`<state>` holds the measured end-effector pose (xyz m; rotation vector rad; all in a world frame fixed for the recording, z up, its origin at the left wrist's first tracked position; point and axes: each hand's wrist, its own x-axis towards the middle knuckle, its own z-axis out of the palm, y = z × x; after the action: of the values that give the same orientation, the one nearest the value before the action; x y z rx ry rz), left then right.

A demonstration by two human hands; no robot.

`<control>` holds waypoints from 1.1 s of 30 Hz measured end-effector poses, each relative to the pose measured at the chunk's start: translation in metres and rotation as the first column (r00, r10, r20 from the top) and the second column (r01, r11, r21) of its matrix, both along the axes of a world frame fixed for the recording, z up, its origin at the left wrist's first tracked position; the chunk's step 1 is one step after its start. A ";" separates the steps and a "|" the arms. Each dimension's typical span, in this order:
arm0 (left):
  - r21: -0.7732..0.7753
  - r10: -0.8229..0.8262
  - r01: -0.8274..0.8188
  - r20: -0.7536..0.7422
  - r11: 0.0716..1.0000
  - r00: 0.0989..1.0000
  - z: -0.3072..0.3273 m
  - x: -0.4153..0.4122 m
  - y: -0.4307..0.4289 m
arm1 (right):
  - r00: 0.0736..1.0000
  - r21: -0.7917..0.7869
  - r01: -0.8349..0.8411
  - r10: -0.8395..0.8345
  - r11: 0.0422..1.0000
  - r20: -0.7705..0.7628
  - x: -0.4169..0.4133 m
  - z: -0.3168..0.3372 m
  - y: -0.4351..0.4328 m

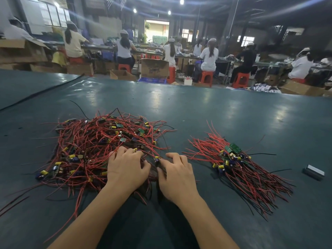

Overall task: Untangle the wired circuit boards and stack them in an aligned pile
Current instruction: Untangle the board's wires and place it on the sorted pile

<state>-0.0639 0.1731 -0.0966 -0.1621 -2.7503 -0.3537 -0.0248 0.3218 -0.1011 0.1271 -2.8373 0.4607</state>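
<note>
Two-handed, digging at the near right edge of the tangled pile point(93, 141) on the dark green bench point(197, 108). Curling the fingers point(124, 151) of the left hand point(126, 169) down into the red wires; cannot tell if gripping any. Bending the right hand point(177, 175) too, with the thumb tip touching a small board point(156, 158) that has a yellow part; cannot tell if holding it.

Sprawling every way in that tangle, with wires pointing to no one side and little boards mixed all through.

Lying well apart on the right, a sorted pile point(231, 159), slanting long-ways from far left to near right. Bunching its boards in the middle, green ones on top at the far end, and fanning red wires out toward both ends.

Sitting alone near the right edge, a small grey block point(313, 171).

Standing behind the bench, an open cardboard box point(154, 68) and a blue crate point(152, 79); cannot tell what is inside either.
</note>
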 end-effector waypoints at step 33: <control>0.514 -0.284 0.339 -0.185 0.788 0.941 0.009 0.010 0.003 | 0.984 -0.229 -0.154 0.128 0.961 -0.128 0.012 0.001 -0.009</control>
<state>-0.0542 0.1766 -0.0879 -0.4719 -2.4024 -1.1619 -0.0132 0.3125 -0.0997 0.2999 -2.6490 0.7942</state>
